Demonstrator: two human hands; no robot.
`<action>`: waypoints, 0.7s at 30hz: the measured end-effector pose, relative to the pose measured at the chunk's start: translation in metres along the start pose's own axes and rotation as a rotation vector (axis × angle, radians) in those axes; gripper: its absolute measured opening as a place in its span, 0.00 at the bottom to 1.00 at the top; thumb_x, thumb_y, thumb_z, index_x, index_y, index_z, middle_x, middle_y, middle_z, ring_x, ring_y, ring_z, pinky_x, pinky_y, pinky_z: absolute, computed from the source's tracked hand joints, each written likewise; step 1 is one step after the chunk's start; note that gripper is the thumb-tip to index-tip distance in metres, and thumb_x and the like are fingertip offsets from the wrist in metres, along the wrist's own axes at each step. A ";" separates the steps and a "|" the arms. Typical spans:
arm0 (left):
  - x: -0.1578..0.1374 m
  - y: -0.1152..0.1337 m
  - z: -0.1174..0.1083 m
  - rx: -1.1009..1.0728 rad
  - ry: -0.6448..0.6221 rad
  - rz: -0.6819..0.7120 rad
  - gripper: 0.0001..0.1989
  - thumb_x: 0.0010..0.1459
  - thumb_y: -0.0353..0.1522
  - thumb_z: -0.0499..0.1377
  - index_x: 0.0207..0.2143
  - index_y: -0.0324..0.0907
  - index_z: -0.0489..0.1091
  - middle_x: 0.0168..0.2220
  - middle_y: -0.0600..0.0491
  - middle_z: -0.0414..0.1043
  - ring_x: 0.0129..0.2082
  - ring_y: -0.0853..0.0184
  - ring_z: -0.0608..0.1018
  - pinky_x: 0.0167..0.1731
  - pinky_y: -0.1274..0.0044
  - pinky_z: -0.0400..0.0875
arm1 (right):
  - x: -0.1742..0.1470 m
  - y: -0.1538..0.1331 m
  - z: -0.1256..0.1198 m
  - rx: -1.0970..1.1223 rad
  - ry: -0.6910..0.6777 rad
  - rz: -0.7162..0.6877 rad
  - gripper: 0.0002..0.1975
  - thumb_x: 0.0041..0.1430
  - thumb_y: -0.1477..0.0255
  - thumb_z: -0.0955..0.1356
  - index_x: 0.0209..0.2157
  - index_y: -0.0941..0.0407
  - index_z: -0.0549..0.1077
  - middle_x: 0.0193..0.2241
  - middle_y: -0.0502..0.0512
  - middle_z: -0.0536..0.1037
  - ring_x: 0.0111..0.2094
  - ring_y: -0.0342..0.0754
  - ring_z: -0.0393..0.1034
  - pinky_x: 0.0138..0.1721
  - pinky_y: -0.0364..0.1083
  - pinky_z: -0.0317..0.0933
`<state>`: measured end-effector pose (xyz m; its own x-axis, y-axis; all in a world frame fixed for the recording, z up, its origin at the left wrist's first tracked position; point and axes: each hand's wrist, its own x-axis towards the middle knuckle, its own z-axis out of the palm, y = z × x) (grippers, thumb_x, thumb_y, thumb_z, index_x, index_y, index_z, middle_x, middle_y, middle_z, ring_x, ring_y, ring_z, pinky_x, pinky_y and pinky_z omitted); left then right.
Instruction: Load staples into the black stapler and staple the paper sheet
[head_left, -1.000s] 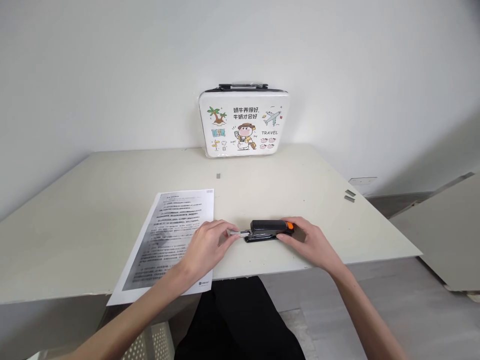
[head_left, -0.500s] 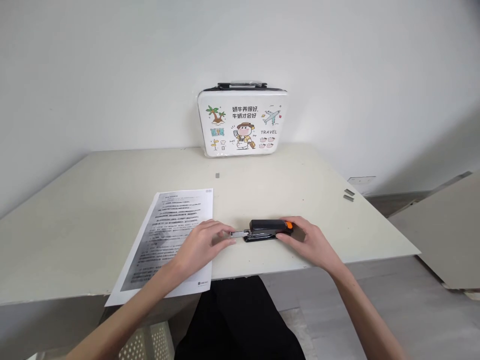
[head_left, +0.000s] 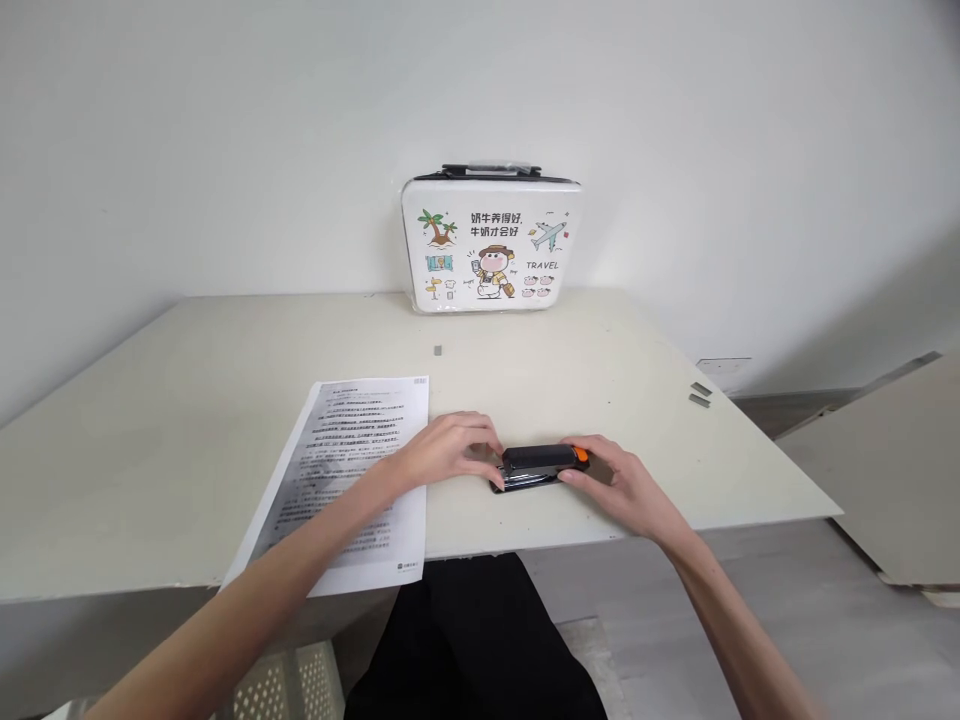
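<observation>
We start with the printed sheet on the table. Our left hand reaches past its right edge, with thumb and fingers curled and a little apart, at the left end of the black stapler. We cannot tell if they pinch any part of it. The stapler lies on the table, to the right of the sheet, between our two hands. Its long side runs left to right, from one hand to the other, so neither hand is nearer: both are right at it. It has a black top, shiny metal under that, a black base, and an orange bit at its right end. Our right hand grips that end, farther from the sheet, thumb on our side and fingers on the far side. Well right of the sheet, past the stapler, lie two small grey strips
</observation>
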<state>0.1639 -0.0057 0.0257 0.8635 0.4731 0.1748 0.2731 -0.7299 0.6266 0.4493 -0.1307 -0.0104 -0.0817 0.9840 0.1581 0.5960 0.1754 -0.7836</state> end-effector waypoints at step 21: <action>-0.047 -0.074 -0.073 0.672 0.399 -0.486 0.17 0.68 0.44 0.55 0.50 0.42 0.70 0.49 0.42 0.73 0.53 0.50 0.73 0.57 0.58 0.63 | -0.003 -0.001 0.004 -0.033 0.030 0.029 0.20 0.67 0.51 0.68 0.54 0.45 0.76 0.54 0.54 0.81 0.55 0.60 0.74 0.53 0.57 0.71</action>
<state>0.0723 0.0623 0.0265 0.4131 0.8468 0.3351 0.8645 -0.4804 0.1482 0.4460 -0.1336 -0.0121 -0.0399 0.9873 0.1540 0.6235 0.1450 -0.7682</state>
